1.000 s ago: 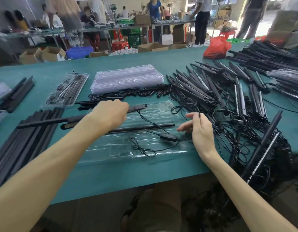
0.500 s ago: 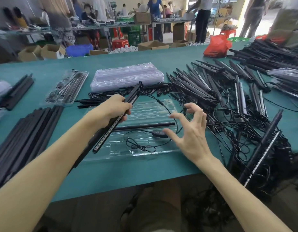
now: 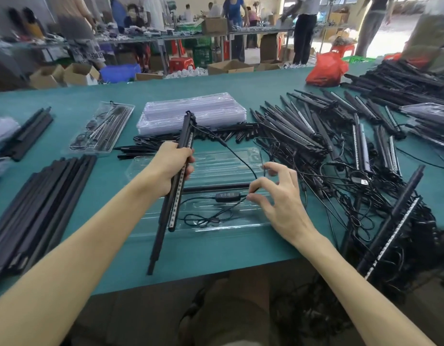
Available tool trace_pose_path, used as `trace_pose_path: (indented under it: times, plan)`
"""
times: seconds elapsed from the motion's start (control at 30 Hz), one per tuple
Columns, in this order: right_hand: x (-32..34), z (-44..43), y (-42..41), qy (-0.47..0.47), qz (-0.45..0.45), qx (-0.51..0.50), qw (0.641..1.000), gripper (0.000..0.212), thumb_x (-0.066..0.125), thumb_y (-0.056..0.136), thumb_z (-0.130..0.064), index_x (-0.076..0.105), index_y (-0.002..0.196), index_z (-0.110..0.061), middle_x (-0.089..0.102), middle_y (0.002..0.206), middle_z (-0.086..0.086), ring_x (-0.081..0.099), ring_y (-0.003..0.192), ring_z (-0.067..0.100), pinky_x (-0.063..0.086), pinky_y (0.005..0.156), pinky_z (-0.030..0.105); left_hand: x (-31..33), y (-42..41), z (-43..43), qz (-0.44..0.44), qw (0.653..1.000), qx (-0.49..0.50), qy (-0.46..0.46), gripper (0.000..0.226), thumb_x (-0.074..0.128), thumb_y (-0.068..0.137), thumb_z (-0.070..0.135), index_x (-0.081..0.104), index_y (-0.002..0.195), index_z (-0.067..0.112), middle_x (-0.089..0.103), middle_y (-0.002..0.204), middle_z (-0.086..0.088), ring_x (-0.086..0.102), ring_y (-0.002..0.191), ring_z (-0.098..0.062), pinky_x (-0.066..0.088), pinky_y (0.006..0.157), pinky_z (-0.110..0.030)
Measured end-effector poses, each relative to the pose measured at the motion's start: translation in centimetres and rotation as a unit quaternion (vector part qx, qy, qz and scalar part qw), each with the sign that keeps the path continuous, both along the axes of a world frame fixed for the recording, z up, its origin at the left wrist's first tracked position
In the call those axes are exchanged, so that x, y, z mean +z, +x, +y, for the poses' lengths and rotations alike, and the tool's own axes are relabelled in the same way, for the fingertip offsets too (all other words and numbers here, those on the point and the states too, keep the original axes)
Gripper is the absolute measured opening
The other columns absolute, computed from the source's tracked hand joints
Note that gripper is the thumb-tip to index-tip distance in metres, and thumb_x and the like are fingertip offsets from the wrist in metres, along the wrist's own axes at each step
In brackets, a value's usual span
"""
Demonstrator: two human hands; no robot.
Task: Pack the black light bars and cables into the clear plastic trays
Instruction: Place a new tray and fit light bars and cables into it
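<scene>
Left hand (image 3: 174, 162): fingers wrapped round black light bar (image 3: 186, 136), tilted over clear tray (image 3: 216, 157). Right hand (image 3: 278, 198): pinching cable (image 3: 237, 156) beside inline controller (image 3: 227, 196), other fingers spread.

The table (image 3: 216, 78) wears a flat teal-green cloth with no pattern on it. The light bar (image 3: 175, 203) is matt black, with a single row of small pale dots down one face. The cable (image 3: 238, 158) and the little controller (image 3: 227, 196) are black too, and the controller has faint pale marks. The tray (image 3: 216, 166) is clear. The stack of trays (image 3: 191, 111) looks clear with a lilac tinge. I also see a red bag (image 3: 325, 68), a blue bin (image 3: 119, 72), a green crate (image 3: 202, 54) and plain brown boxes (image 3: 78, 73).
</scene>
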State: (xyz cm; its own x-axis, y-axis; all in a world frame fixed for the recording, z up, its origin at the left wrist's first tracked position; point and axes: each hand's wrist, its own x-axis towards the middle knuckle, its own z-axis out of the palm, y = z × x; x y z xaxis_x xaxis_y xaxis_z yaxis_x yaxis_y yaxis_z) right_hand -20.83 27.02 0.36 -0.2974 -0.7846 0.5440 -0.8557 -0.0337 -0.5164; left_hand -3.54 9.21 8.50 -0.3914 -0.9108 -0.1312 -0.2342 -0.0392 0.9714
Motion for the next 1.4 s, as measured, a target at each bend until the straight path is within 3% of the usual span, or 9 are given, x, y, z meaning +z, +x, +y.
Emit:
trace_pose_path:
  times: [0.13,0.33,0.43,0.6,0.77,0.9,1.03,1.17,1.4]
  plan:
    - [0.2,0.1,-0.3,-0.074,-0.028,-0.038,0.996,0.005,0.072,0.091,-0.019,0.075,0.094,-0.015,0.046,0.127,0.006,0.046,0.115,0.019,0.040,0.098,0.028,-1.4,0.2,-0.2,0.033,0.999,0.042,0.013,0.009,0.045,0.103,0.009,0.054,0.103,0.007,0.052,0.074,-0.003,0.046,0.050,-0.012,0.040,0.048,-0.026]
    - [0.1,0.1,0.3,-0.093,0.063,-0.102,0.988,0.015,0.063,0.097,-0.018,0.068,0.096,-0.004,0.050,0.117,0.011,0.046,0.107,0.022,0.045,0.089,0.030,-2.1,0.8,-1.3,0.091,0.989,0.108,0.052,0.010,0.046,0.103,0.009,0.055,0.098,0.007,0.051,0.071,-0.003,0.047,0.050,-0.013,0.042,0.049,-0.028]
    - [0.0,0.1,-0.1,-0.102,0.039,-0.165,0.980,0.009,0.060,0.100,-0.015,0.064,0.095,-0.008,0.053,0.124,0.006,0.043,0.117,0.020,0.026,0.097,0.025,-1.7,1.5,-2.4,0.181,0.960,0.189,0.096,0.013,0.045,0.100,0.004,0.048,0.088,0.010,0.046,0.067,-0.002,0.045,0.047,-0.012,0.042,0.047,-0.025]
    - [-0.2,0.0,-0.9,-0.059,-0.023,-0.242,0.968,0.008,0.055,0.100,-0.011,0.057,0.093,-0.013,0.050,0.108,0.002,0.037,0.105,0.015,0.028,0.088,0.032,-1.6,2.9,-3.5,0.280,0.901,0.305,0.132,0.021,0.034,0.096,-0.001,0.043,0.082,0.012,0.049,0.068,-0.004,0.049,0.046,-0.013,0.045,0.047,-0.023]
    - [-0.7,-0.1,-0.5,0.035,0.049,-0.245,0.968,0.031,0.053,0.086,0.010,0.063,0.107,-0.010,0.055,0.112,0.006,0.039,0.114,0.026,0.023,0.087,0.032,-2.4,2.1,-2.2,0.368,0.863,0.304,0.165,0.012,0.035,0.099,0.001,0.044,0.101,0.009,0.054,0.074,-0.006,0.060,0.054,-0.019,0.048,0.056,-0.028]
    - [0.0,0.2,0.2,-0.009,0.094,-0.157,0.983,0.030,0.058,0.091,-0.001,0.064,0.118,-0.012,0.060,0.115,0.003,0.045,0.112,0.023,0.029,0.087,0.030,-2.4,1.4,-1.2,0.429,0.849,0.235,0.201,0.019,0.034,0.101,0.002,0.040,0.118,0.009,0.060,0.093,-0.007,0.068,0.078,-0.025,0.047,0.072,-0.032]
    - [0.2,0.2,0.6,0.018,0.138,0.026,0.990,0.036,0.061,0.098,-0.012,0.062,0.134,-0.018,0.060,0.127,-0.002,0.049,0.119,0.022,0.043,0.101,0.039,-2.4,1.8,-0.5,0.428,0.861,0.164,0.220,0.014,0.032,0.101,0.001,0.039,0.112,0.008,0.060,0.104,-0.009,0.068,0.096,-0.028,0.047,0.083,-0.033]
    - [0.2,-0.1,0.3,0.104,0.117,0.038,0.987,0.047,0.053,0.104,-0.021,0.046,0.149,-0.033,0.046,0.149,-0.012,0.034,0.135,0.016,0.027,0.111,0.036,-2.9,3.0,-0.4,0.404,0.879,0.097,0.233,0.020,0.034,0.101,-0.003,0.041,0.101,0.015,0.065,0.109,-0.009,0.068,0.105,-0.027,0.051,0.088,-0.037]
    - [0.0,0.1,0.4,0.035,0.067,-0.039,0.996,0.028,0.054,0.100,-0.007,0.063,0.126,-0.009,0.062,0.115,0.005,0.047,0.113,0.021,0.040,0.097,0.028,-3.9,5.6,0.1,0.109,0.992,-0.002,0.061,0.018,0.068,0.093,0.012,0.063,0.111,0.012,0.077,0.095,-0.003,0.071,0.086,-0.016,0.052,0.074,-0.027]
